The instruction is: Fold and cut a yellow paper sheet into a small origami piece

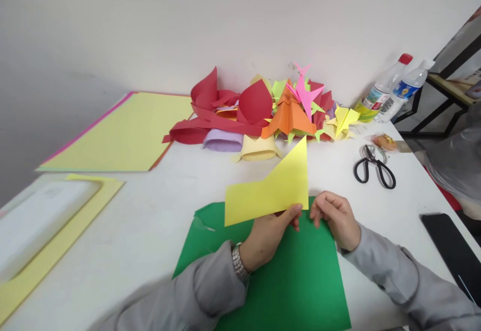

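Observation:
My left hand (268, 235) pinches the lower edge of a folded yellow paper (270, 188) and holds it up above a green sheet (285, 281) that lies flat on the white table (150, 221). My right hand (334, 217) sits just right of it with its fingers curled close to the paper's lower right corner; whether it grips the paper is unclear. Both arms wear grey sleeves, and a metal watch is on the left wrist.
A heap of folded coloured paper shapes (263, 113) lies at the wall. Black scissors (374, 167) rest at the right, two plastic bottles (394, 88) behind them. A stack of coloured sheets (124, 133) lies left, a white tray (41, 221) nearer, a black phone (453, 251) far right.

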The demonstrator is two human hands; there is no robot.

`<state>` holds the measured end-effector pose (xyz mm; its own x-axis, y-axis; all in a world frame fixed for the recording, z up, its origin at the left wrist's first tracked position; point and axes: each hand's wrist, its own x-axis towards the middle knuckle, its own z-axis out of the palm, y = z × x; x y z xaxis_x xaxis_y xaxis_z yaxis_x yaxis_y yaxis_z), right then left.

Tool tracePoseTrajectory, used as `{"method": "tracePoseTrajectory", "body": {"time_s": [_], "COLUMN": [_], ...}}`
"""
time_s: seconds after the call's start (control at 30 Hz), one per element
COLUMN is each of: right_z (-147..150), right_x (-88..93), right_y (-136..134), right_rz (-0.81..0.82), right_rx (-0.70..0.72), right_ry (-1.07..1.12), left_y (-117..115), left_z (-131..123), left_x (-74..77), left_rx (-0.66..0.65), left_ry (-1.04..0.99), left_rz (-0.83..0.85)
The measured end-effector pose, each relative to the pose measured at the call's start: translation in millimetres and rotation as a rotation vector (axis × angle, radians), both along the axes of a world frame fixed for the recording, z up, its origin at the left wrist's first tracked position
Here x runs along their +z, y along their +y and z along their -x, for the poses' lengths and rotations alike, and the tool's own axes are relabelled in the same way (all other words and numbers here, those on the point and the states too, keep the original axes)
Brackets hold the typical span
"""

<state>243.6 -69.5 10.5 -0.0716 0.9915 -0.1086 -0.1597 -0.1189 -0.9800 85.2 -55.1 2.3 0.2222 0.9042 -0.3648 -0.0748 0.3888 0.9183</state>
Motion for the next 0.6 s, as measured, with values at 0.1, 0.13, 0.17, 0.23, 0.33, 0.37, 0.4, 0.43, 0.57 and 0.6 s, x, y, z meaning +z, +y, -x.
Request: {"method": "tracePoseTrajectory", "body": {"time_s": [0.1,0.13,0.17,0.23,0.33,0.37,0.4,0.43,0.57,0.6], "right_z": [0.9,1.4,1.9,1.9,-0.2,-1.2,-2.2,-3.1,-4.9,-4.9], "right_x": [1.5,1.8,2.0,2.2,2.6,2.8,3.1,3.3,4.0,4.1], "right_y": [0.8,0.8,0.8,1.0,2.0,2.5,3.1,3.6,5.3,5.4], "right_rz": [0.024,0.035,0.045,0.058,0.069,0.073,0.075,0.078,0.078,0.079], "right_rx": [0.071,0.089,0.102,0.125,0.158,0.164,0.167,0.17,0.182,0.183], "right_ry": [-0.044,-0.058,-0.067,-0.068,-0.051,-0.044,-0.036,-0.03,-0.014,-0.012], "left_y": [0.3,0.2,0.0,-0.4,-0.4,-0.2,0.1,0.5,2.9,3.5], "left_z": [1.1,1.5,2.0,2.7,2.9,2.9,2.9,3.1,5.9,6.9], "left_x": [2.7,4.4,6.4,10.3,13.9,14.4,14.7,14.9,16.8,17.4], "left_rx": [-0.035,-0.055,-0.073,-0.113,-0.152,-0.161,-0.171,-0.18,-0.243,-0.264], "left_ry": [0.1,0.144,0.185,0.246,0.288,0.279,0.248,0.199,0.032,0.036], "left_rz": [-0.025,-0.036,-0.047,-0.064,-0.072,-0.073,-0.073,-0.073,-0.089,-0.094]}}
